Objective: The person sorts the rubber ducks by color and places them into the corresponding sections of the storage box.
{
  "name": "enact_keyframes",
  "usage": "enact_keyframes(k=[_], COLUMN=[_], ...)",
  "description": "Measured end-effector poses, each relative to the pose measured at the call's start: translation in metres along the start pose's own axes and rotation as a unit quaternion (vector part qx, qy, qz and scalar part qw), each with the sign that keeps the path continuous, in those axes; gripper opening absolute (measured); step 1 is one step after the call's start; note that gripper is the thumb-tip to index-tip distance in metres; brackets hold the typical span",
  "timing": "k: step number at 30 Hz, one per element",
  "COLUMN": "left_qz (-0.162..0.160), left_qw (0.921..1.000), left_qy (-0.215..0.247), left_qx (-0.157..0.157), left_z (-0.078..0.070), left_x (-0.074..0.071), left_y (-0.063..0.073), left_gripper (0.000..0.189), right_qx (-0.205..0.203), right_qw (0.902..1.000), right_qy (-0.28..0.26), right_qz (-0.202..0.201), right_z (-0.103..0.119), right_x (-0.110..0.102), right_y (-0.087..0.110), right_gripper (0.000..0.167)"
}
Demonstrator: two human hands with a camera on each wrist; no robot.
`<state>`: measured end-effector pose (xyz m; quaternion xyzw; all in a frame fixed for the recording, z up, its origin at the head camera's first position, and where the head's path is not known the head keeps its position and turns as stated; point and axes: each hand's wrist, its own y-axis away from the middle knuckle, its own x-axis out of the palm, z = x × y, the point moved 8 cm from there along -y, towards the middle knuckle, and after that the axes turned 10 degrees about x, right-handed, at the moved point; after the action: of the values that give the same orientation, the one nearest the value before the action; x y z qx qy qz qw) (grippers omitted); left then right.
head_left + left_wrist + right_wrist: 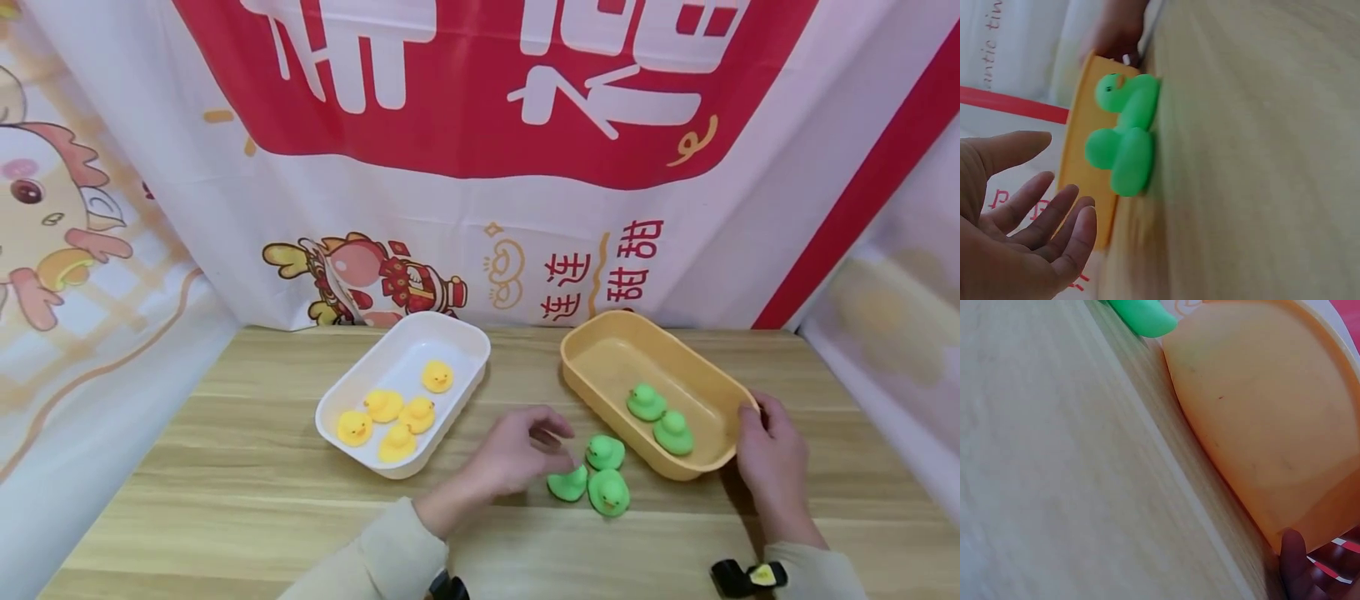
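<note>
Three green toy ducks (pixel 609 492) sit close together on the table in front of the orange plastic bin (pixel 600 329). My left hand (pixel 521 450) hovers at the left of this group, its fingers loosely bent and partly covering one duck in the head view. In the left wrist view the left hand (pixel 1029 219) holds nothing, and its thumb and fingers are apart beside the green ducks (pixel 1132 159). At the bin's right end my right hand (pixel 772 458) grips the wall, thumb (pixel 1292 547) on the near side. Two more green ducks (pixel 672 433) lie inside the bin.
A white plastic bin (pixel 341 387) stands on the left of the wooden table (pixel 225 467), holding several yellow toy ducks (pixel 397 443). Behind the table hangs a printed red and white cloth (pixel 465 200); more printed cloth hangs at both sides.
</note>
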<state>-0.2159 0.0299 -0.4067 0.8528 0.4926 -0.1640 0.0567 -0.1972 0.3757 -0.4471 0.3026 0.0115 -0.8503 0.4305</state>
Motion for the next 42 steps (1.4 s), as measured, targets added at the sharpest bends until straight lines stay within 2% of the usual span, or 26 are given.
enact_keyframes(k=[4, 9, 18, 26, 37, 42], left_qz=[0.016, 0.013, 0.034, 0.018, 0.011, 0.01], left_qw=[0.9997, 0.9996, 0.9981, 0.9983, 0.9987, 0.9992], left_qy=[-0.019, -0.022, -0.051, -0.056, -0.05, -0.038], left_qx=[-0.004, -0.007, 0.005, 0.0, 0.001, -0.013], left_z=[0.009, 0.018, 0.018, 0.019, 0.022, 0.021], left_x=[0.009, 0.011, 0.017, 0.017, 0.017, 0.015], left_y=[0.003, 0.003, 0.004, 0.003, 0.004, 0.005], left_gripper=[0.032, 0.032, 0.029, 0.029, 0.028, 0.026], right_qx=[0.002, 0.002, 0.004, 0.004, 0.003, 0.005], right_qw=[1.0, 1.0, 0.9999, 1.0, 0.9999, 0.9999], right_qy=[0.0, 0.002, -0.006, -0.001, 0.003, 0.006], right_qz=[-0.001, -0.004, -0.008, -0.009, -0.012, -0.009], right_z=[-0.001, -0.002, -0.002, -0.002, -0.002, -0.002], right_x=[-0.001, 0.0, -0.001, -0.001, -0.001, -0.001], right_y=[0.001, 0.001, 0.0, 0.0, 0.001, 0.0], right_gripper=[0.063, 0.062, 0.062, 0.062, 0.062, 0.062])
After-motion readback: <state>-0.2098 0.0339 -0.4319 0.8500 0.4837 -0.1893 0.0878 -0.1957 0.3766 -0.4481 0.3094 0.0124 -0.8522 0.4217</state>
